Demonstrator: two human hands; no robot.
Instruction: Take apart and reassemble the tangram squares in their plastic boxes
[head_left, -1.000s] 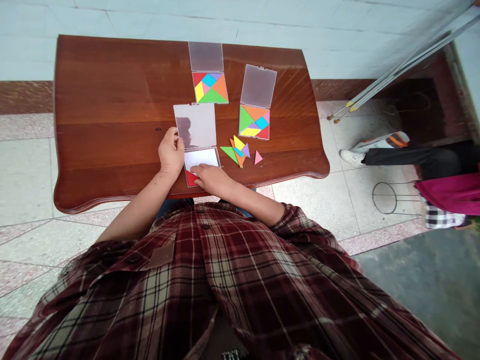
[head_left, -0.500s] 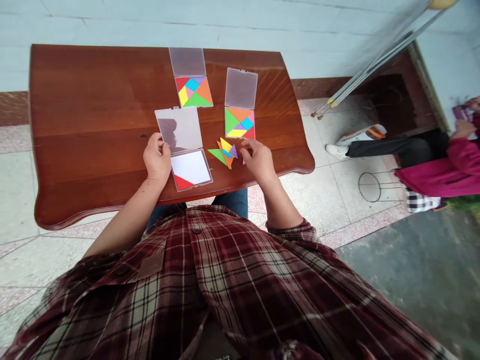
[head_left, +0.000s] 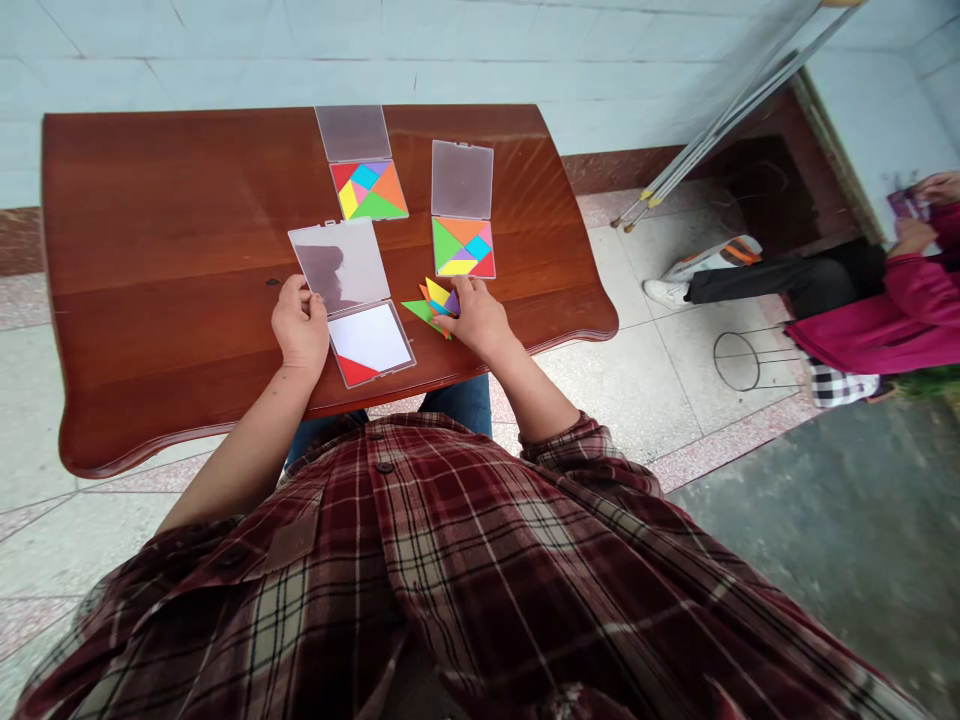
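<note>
An open clear case (head_left: pixel 371 343) lies near the table's front edge, with a red triangle (head_left: pixel 355 371) in the corner of its white tray. My left hand (head_left: pixel 300 325) rests at the case's left side, fingers curled; whether they grip its edge is hard to tell. Right of the case is a loose pile of coloured pieces, with a yellow piece (head_left: pixel 436 292) and a green triangle (head_left: pixel 420 311) showing. My right hand (head_left: pixel 478 318) is over the pile's right side, thumb and fingers apart, touching the pieces. Its palm hides part of the pile.
Two open cases with filled colour puzzles, one (head_left: pixel 369 190) at the back and one (head_left: pixel 463 247) behind my right hand, lie on the brown table (head_left: pixel 165 240). Crutches (head_left: pixel 712 125) lean at the wall. A seated person (head_left: pixel 862 320) is at the right, beside a wire stand.
My right hand has moved left onto the pile, and its fingers have spread. The pink piece beside it is no longer visible. My left hand stays by the case. The view has shifted slightly.
</note>
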